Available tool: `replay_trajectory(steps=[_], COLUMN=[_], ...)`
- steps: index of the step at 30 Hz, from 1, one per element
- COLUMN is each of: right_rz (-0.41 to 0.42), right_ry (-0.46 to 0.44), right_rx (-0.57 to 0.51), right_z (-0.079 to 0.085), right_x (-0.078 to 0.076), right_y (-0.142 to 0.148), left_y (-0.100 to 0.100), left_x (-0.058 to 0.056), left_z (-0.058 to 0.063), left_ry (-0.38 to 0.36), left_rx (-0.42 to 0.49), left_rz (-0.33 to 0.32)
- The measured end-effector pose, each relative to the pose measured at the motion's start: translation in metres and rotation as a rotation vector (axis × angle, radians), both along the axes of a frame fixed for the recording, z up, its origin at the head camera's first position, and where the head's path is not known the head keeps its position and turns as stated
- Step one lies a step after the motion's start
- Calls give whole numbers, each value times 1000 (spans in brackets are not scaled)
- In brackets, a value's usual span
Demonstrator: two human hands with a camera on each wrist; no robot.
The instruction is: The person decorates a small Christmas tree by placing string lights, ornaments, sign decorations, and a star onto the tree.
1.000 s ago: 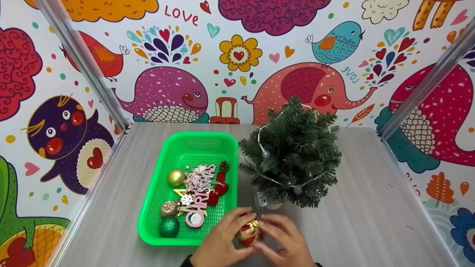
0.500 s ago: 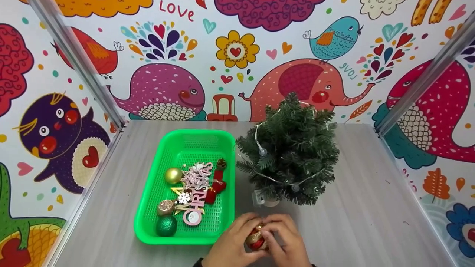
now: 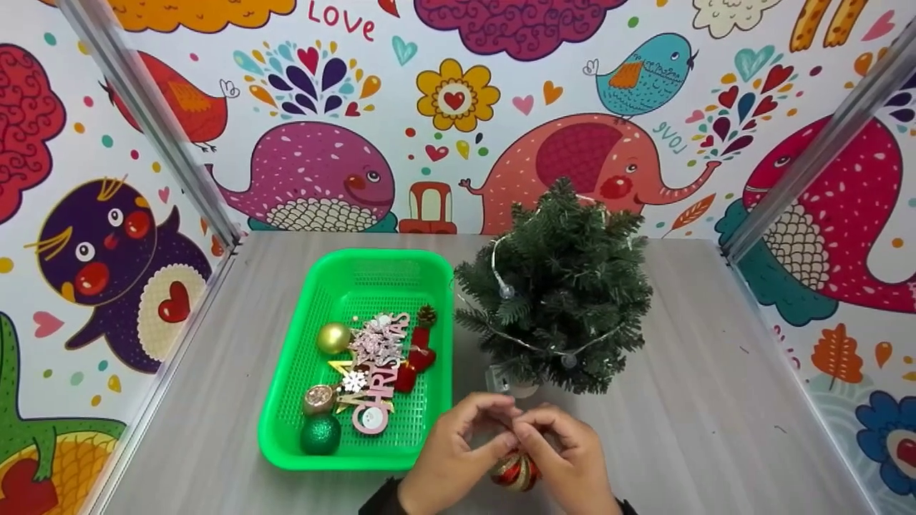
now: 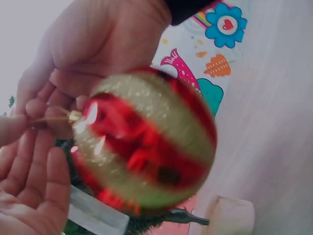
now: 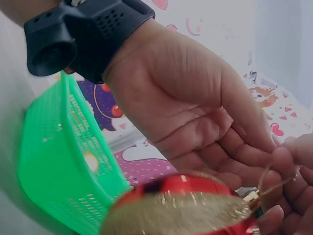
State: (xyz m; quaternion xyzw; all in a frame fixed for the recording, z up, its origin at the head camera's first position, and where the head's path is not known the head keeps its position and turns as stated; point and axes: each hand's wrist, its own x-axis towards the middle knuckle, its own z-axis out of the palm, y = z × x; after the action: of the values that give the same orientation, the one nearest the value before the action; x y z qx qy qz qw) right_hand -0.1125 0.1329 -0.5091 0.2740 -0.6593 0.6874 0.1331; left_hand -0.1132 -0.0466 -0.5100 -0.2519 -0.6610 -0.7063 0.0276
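A red Christmas bauble (image 3: pixel 515 475) with gold glitter stripes hangs below the fingertips of both hands, close to the front of the table. From its gold cap runs a thin string loop (image 5: pixel 278 187), which both hands pinch between thumb and fingers. The left hand (image 3: pixel 454 454) is on the bauble's left, the right hand (image 3: pixel 572 454) on its right, with their fingertips meeting above it. Large in the left wrist view, the bauble (image 4: pixel 151 142) lies with its cap toward the fingers. Just beyond the hands stands a small green Christmas tree (image 3: pixel 565 300) wound with a light string.
Left of the hands sits a green plastic basket (image 3: pixel 283 400). It holds a gold ball (image 3: pixel 334 338), a green glitter ball (image 3: pixel 320 434), a pink lettered sign (image 3: pixel 385 390), a pinecone (image 3: pixel 426 315) and other ornaments. Printed panels wall in the grey table (image 3: pixel 715 400).
Earlier the hands held the bauble itself between their fingers. Now they pinch the string above it, the bauble hangs lower, and both hands have shifted slightly right.
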Motion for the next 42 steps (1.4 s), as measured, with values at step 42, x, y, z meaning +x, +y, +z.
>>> replay_trajectory(steps=[42], right_rz=[-721], right_ry=[523], right_rx=[556], right_z=[34], right_x=[-34], right_y=[-10], left_y=[25], left_x=[-44], left_z=[37], left_ry=[570], left_rx=[-357], left_rz=[676])
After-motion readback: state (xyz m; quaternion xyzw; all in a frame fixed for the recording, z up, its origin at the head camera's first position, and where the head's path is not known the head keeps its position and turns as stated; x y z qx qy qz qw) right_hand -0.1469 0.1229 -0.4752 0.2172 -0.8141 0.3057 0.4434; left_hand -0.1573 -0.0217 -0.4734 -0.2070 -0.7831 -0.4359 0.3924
